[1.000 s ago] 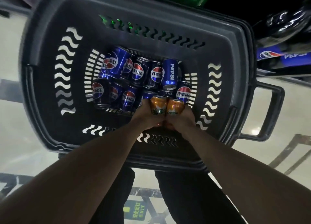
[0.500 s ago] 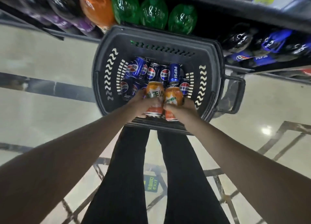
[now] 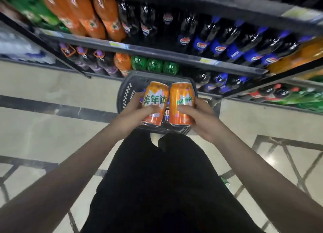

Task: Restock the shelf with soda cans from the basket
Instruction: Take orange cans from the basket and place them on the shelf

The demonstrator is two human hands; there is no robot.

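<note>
A single view is given, taken from the head and aimed forward and steeply down. The legs (image 3: 166, 189) are seen at 6 o'clock, close beneath the lens. The basket (image 3: 125, 91) is met near centre, the shelves (image 3: 157, 51) at 12 o'clock, farther off. Edges are bent by a wide lens.

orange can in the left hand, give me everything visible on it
The orange aluminium soda can with green Chinese lettering looks glossy and unopened as far as can be seen, its top rim tipped away from the camera, its base toward the person. The left hand grips it, thumb across the front low on the label. It is held above the dark grey plastic basket, beside the second orange can in the right hand; whether the cans touch is unclear.
</note>
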